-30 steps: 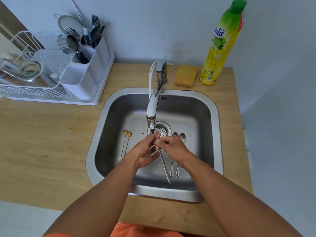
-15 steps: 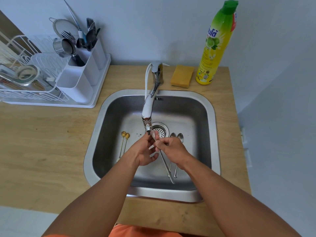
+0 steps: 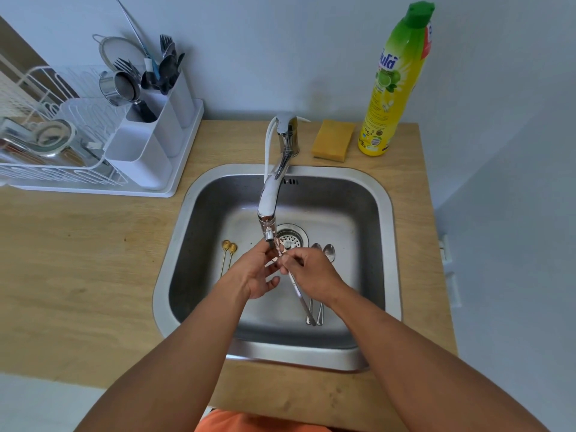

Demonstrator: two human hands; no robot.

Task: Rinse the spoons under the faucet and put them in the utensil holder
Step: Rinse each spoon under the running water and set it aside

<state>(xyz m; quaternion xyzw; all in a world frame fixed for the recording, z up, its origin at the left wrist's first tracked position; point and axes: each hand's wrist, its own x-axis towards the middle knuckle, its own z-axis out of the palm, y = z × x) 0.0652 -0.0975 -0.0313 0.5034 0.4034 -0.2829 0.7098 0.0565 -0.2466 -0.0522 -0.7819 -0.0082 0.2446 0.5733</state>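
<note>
Both hands meet under the faucet (image 3: 268,204) spout in the steel sink (image 3: 386,213). My right hand (image 3: 311,272) grips a silver spoon (image 3: 300,294) near its bowl, the handle pointing down toward me. My left hand (image 3: 258,272) touches the spoon's bowl with its fingertips, right below the spout. Two silver spoons (image 3: 328,252) lie on the sink floor right of the drain, partly hidden by my right hand. Two gold spoons (image 3: 229,249) lie to the left. The white utensil holder (image 3: 146,151) stands at the back left with cutlery in its rear compartments.
A white wire dish rack (image 3: 40,151) with metal items sits left of the holder on a white tray. A yellow sponge (image 3: 333,140) and a tall yellow-green dish soap bottle (image 3: 392,85) stand behind the sink at the right. Wooden counter (image 3: 78,260) surrounds the sink.
The hands keep the spoon under the spout with small finger movements on its bowl. The view has shifted slightly; the spoons on the sink floor have not moved.
</note>
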